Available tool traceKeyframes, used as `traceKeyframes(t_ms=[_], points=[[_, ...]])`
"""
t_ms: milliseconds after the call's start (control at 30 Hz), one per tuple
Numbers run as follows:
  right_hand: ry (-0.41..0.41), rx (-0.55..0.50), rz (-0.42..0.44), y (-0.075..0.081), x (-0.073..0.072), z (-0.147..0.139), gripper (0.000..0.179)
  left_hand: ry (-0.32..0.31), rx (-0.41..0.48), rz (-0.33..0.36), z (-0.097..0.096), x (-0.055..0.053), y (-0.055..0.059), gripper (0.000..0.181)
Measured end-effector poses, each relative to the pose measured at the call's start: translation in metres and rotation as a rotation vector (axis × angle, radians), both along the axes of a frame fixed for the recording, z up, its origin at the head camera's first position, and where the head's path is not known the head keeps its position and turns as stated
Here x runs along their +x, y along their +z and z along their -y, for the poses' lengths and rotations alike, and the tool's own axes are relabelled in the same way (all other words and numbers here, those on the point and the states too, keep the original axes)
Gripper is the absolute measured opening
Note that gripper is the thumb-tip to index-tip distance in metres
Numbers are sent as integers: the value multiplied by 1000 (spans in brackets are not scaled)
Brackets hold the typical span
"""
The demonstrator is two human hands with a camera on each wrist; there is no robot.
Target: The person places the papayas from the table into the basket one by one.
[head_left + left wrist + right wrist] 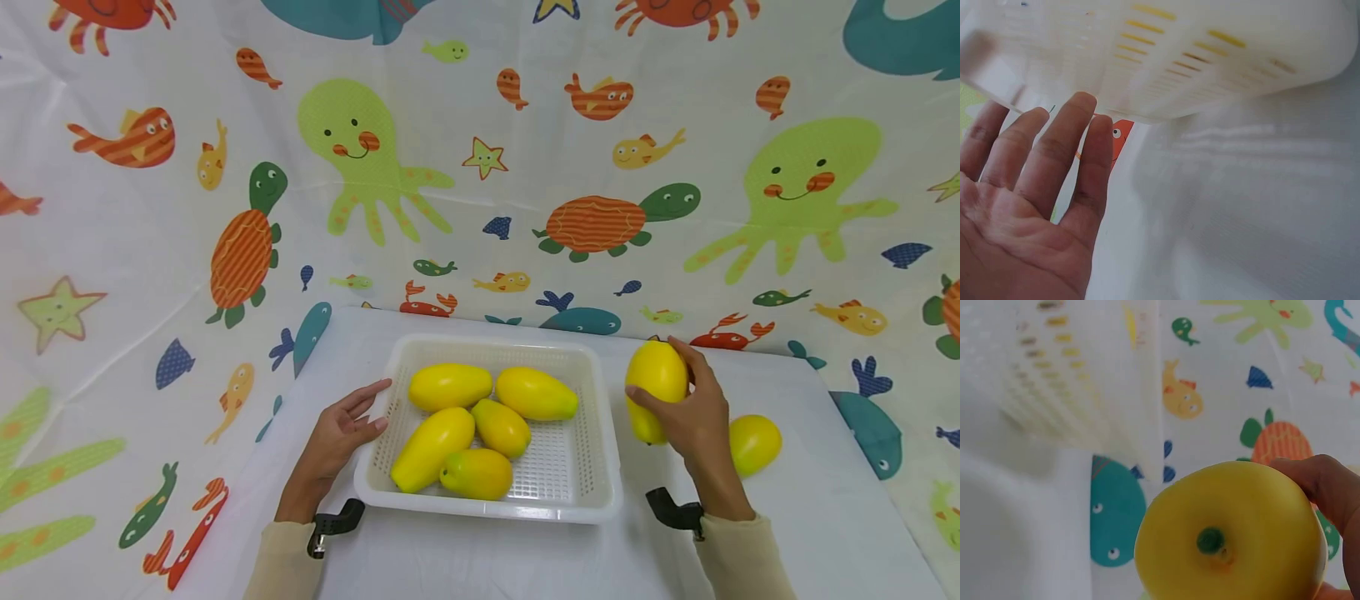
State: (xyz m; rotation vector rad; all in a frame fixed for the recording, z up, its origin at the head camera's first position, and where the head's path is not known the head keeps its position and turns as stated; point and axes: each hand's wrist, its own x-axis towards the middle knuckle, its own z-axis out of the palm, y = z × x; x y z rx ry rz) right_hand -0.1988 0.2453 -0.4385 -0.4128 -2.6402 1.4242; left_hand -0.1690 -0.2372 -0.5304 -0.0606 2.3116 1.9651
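Observation:
My right hand [688, 408] grips a yellow papaya [656, 371] and holds it upright just to the right of the white basket [609, 467]. In the right wrist view the end of this papaya [1241, 531], with a small green spot, faces the camera, and much of the hand is out of frame. My left hand [337, 437] is at the basket's left side, its fingers extended by the rim. The left wrist view shows the palm [1016, 219] and straight fingers close to the basket wall; contact is hard to tell. Several papayas [450, 387] lie inside the basket.
Another yellow papaya [755, 444] lies on the white table [840, 508], right of my right hand and partly behind the wrist. A white curtain [480, 108] printed with sea animals hangs behind the table and along its left side.

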Motion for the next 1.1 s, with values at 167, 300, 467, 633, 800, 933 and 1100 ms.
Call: traceKeyframes(t_ms=[167, 300, 467, 633, 800, 933, 1100], points=[[63, -17, -29, 8, 6, 14, 105, -5, 15, -4, 0, 0, -1, 64], [116, -14, -31, 12, 8, 25, 106, -8, 29, -2, 0, -1, -2, 64], [185, -6, -17, 12, 10, 38, 105, -6, 22, -7, 1, -1, -3, 64], [239, 15, 2, 9, 13, 52, 103, -6, 22, -5, 1, -1, -3, 64], [261, 17, -11, 4, 14, 67, 93, -3, 29, 7, 0, 0, -1, 64], [295, 34, -14, -1, 13, 76, 86, -1, 32, 13, 0, 0, 0, 64], [329, 61, -8, -5, 13, 81, 84, -3, 34, 16, 0, 1, 0, 65]])
